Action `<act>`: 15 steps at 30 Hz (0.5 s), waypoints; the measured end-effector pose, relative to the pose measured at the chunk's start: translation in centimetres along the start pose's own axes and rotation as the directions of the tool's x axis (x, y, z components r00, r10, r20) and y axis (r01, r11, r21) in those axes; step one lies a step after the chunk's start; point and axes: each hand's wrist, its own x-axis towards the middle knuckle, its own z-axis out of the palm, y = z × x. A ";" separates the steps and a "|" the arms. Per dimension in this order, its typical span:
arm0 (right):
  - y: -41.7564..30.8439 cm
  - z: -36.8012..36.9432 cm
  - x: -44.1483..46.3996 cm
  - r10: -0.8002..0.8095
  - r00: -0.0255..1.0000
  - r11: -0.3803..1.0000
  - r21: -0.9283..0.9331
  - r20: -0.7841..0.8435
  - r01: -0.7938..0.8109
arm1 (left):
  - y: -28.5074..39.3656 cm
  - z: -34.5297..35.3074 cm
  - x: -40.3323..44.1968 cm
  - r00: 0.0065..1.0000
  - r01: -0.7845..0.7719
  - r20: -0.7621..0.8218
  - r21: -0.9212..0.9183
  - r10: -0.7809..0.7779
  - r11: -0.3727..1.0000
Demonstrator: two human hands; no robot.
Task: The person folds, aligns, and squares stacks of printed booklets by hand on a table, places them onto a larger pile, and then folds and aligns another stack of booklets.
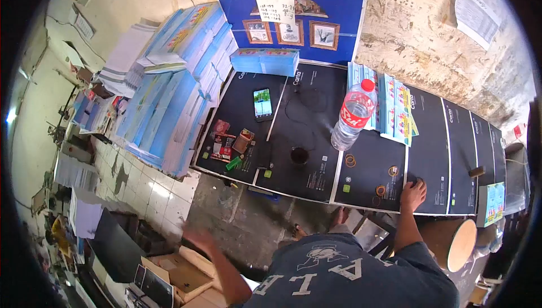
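Note:
On the front edge of the black table (316, 179) rests my right hand (414, 195), its fingers bent down onto the surface; anything under them is hidden. Tan rubber bands (380, 190) lie just left of it. Off the table at the lower left, my left hand (197, 236) hangs in the air above an open cardboard box (183, 271), smeared by motion. A water bottle (354, 117) with a red cap stands upright mid-table, beside blue printed booklets (395, 108). A phone (262, 104) with a lit screen lies further left.
Tall stacks of blue printed sheets (164, 105) rise left of the table. Small packets (223, 145), a green lighter (233, 163) and a dark cup (299, 155) sit near the front edge. A round-topped stool (462, 245) stands at the lower right, below the table.

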 end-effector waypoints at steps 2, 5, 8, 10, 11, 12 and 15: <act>-0.4 -0.7 -0.1 0.014 1.000 1.000 0.020 0.016 -0.014 | -4.0 3.0 -7.4 0.957 0.256 0.192 -0.191 -0.220 0.948; -0.4 -0.2 -0.1 0.024 0.999 0.999 0.027 0.024 -0.024 | -6.1 3.9 -14.2 0.853 -0.266 0.518 0.322 0.066 0.909; -0.3 -0.3 -0.1 0.026 1.000 0.999 0.025 0.012 -0.027 | -10.9 4.8 -20.4 0.599 -0.273 0.800 0.178 0.022 0.946; -0.2 -0.1 0.0 0.044 0.998 0.999 0.014 0.037 -0.044 | -10.6 4.6 -20.9 0.461 -0.346 0.854 -0.076 0.240 0.935; -0.3 -0.3 0.0 0.037 0.999 0.999 0.014 0.040 -0.038 | -10.0 4.1 -21.5 0.406 -0.261 0.913 0.067 0.046 0.963; -0.4 -0.6 0.1 0.038 0.999 0.999 0.029 0.017 -0.038 | -10.0 4.5 -21.9 0.395 -0.202 0.916 0.163 -0.072 0.966; 0.1 -0.6 -0.2 0.030 0.998 0.998 0.063 0.048 -0.032 | -9.8 5.5 -21.4 0.392 -0.071 0.886 0.298 -0.248 0.952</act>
